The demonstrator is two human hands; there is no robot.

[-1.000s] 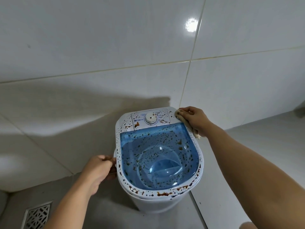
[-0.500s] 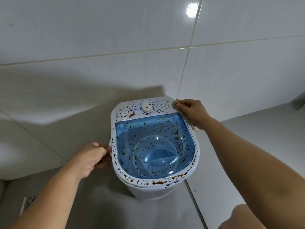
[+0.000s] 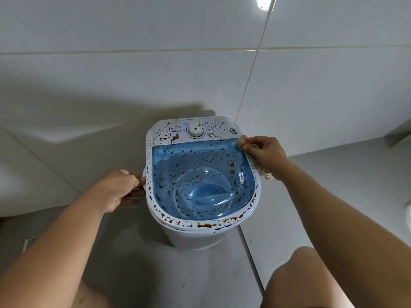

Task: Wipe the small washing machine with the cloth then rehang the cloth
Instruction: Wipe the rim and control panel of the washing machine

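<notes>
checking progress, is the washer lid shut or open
Shut: the blue lid lies flat inside the washer rim, brown spots across it; the right hand presses the cloth at its edge.

Cloth [image 3: 264, 173]: largely concealed beneath the right hand [image 3: 265, 155]; only a bunched end at the fingertips and a frayed corner below the wrist show. Left hand [image 3: 113, 190]: fingertips hidden where they curl under the side handle of the washing machine [image 3: 200, 232]. Machine base: obscured by its own overhanging top. Control panel [image 3: 195, 131]: printed lettering too small to read. Floor drain [image 3: 29, 242]: only a corner shows past the left forearm. Knee [image 3: 311, 278]: cut off by the lower edge. White object [image 3: 408, 213] at the right edge: cropped, unidentifiable.
</notes>
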